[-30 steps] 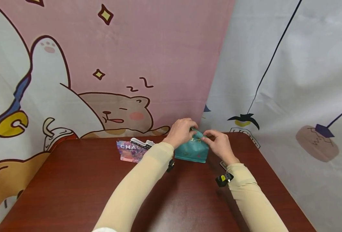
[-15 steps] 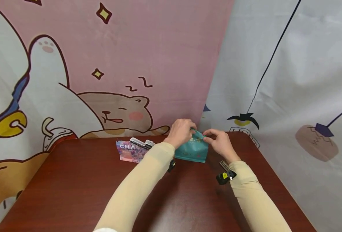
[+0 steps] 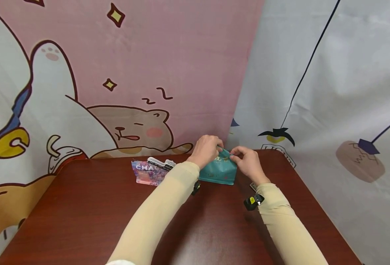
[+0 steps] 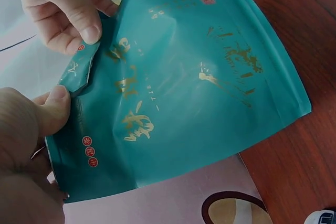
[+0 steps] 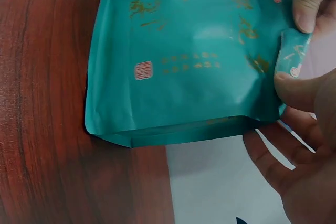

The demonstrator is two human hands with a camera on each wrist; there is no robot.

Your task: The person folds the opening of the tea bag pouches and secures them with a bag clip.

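Observation:
A teal pouch (image 3: 219, 171) with gold lettering and small red seals stands on the table at the far side, its top edge partly folded over into a flap (image 4: 80, 71). My left hand (image 3: 206, 150) pinches the top at its left part, thumb on the front. With thumb and fingers, my right hand (image 3: 249, 162) pinches the other end of the folded flap. Both thumbs press on the flap in the right wrist view, where the right hand (image 5: 310, 129) has its other fingers behind the pouch (image 5: 178, 66). The pouch's back is hidden.
Left of the pouch lies a pink and purple bag (image 3: 146, 173) with white letters, a long white and black object (image 3: 162, 164) across its top. A small dark object with pale marks (image 3: 253, 187) lies by the right wrist. Behind the brown table (image 3: 92, 206) hangs a printed cloth (image 3: 201, 73).
Both hands keep hold of the pouch's top. The right hand has shifted very slightly, and the flap between the hands looks a little different in angle.

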